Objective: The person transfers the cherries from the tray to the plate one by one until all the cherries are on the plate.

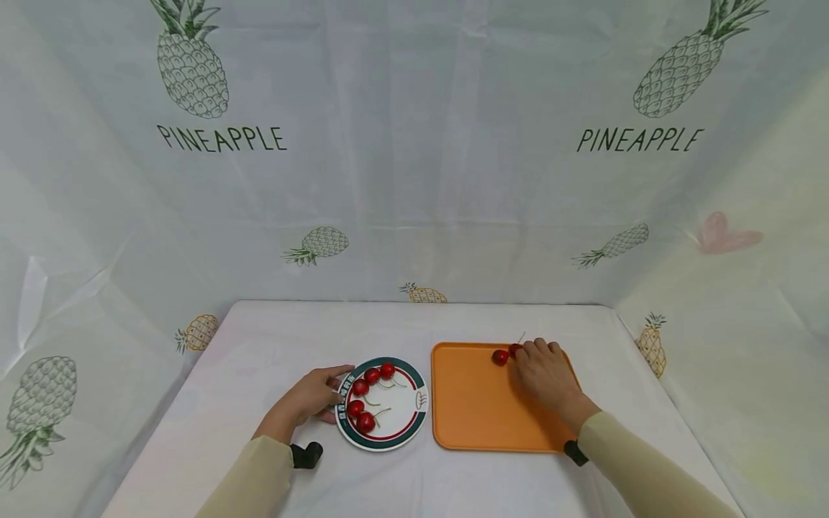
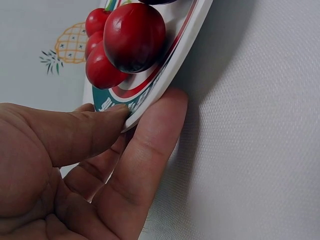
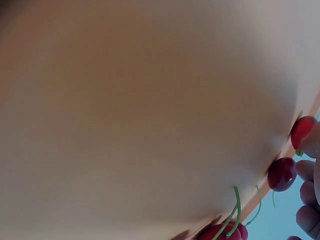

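My left hand [image 1: 309, 396] holds the left rim of a round white plate [image 1: 400, 410] with a green and red border, thumb on top and fingers beneath. Several red cherries [image 1: 365, 422] with stems lie on the plate's left side. In the left wrist view the plate [image 2: 192, 47] is tilted by the camera angle. My right hand [image 1: 546, 370] is over the top right of an orange tray [image 1: 473, 406], fingers bent down. In the right wrist view its fingertips pinch a cherry [image 3: 301, 131], with another dark cherry [image 3: 282, 174] beside the fingers.
Two cherries, one of them at the left [image 1: 500, 357], lie by the tray's far edge, left of the right hand. A white cloth [image 1: 278, 331] covers the table. Behind it hangs a curtain [image 1: 414, 180] printed with pineapples.
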`<state>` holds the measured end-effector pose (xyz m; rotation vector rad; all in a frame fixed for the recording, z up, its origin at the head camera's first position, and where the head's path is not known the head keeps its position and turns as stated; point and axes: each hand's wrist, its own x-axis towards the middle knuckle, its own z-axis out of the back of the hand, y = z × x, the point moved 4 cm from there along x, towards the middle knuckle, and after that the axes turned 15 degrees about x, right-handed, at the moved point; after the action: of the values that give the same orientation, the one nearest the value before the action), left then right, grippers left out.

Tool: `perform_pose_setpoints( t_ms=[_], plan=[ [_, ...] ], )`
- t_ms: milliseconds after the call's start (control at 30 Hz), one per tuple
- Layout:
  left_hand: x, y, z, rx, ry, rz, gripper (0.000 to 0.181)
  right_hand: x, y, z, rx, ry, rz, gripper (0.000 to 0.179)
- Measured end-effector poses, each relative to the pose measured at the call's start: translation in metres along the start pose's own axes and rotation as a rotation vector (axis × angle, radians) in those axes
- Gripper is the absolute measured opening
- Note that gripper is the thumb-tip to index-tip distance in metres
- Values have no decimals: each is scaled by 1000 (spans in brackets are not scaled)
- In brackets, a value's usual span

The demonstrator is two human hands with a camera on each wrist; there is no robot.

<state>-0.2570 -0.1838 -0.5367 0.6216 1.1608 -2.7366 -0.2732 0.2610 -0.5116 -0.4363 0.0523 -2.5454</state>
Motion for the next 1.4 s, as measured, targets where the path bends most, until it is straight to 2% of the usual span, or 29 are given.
perform_pose_setpoints(
  t_ms=[767,1033,1133,1267,1400],
  plan=[
    [0,1,-2,-2,0,-17,65,-2,3,-5,-22,61,-59,35],
    [-1,0,-2,-4,-3,-15,64,-2,3,-9,-35,69,-39,44],
    [-1,1,-1,-6,-1,-24,64,0,4,-5,-29,42,-17,41],
    [-1,1,0,-4,-2,-36,64,6,7,4,-22,-29,26,27],
    [-1,1,0,-3,-6,-35,64,13,13,13,-19,-51,59,26]
  ],
)
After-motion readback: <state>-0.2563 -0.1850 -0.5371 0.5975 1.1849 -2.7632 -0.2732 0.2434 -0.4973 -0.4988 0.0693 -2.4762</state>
